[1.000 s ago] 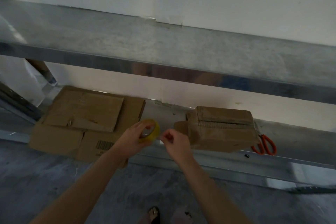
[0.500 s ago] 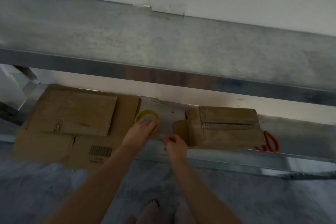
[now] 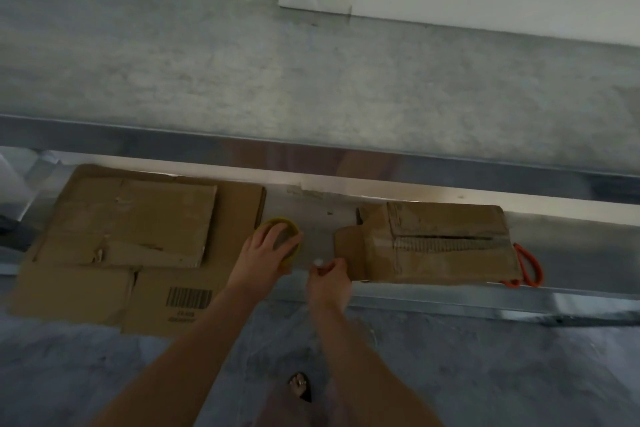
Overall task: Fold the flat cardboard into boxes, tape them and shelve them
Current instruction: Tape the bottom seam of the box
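Note:
A yellow tape roll (image 3: 292, 230) is on the lower metal shelf (image 3: 571, 253), and my left hand (image 3: 265, 251) grips it from above. My right hand (image 3: 329, 279) pinches the clear tape end just right of the roll, next to the left flap of a folded cardboard box (image 3: 436, 246) lying on the shelf. A slit runs along the box's top. Flat cardboard sheets (image 3: 131, 229) lie stacked on the shelf to the left; the lowest one bears a barcode.
Orange-handled scissors (image 3: 528, 269) poke out behind the box's right end. An upper metal shelf (image 3: 311, 80) spans the view above, against a white wall. My foot (image 3: 299, 386) shows on the grey floor below.
The tape roll has come down from the air onto the lower shelf under my left hand. My right hand stays pinched at the tape end beside the box flap.

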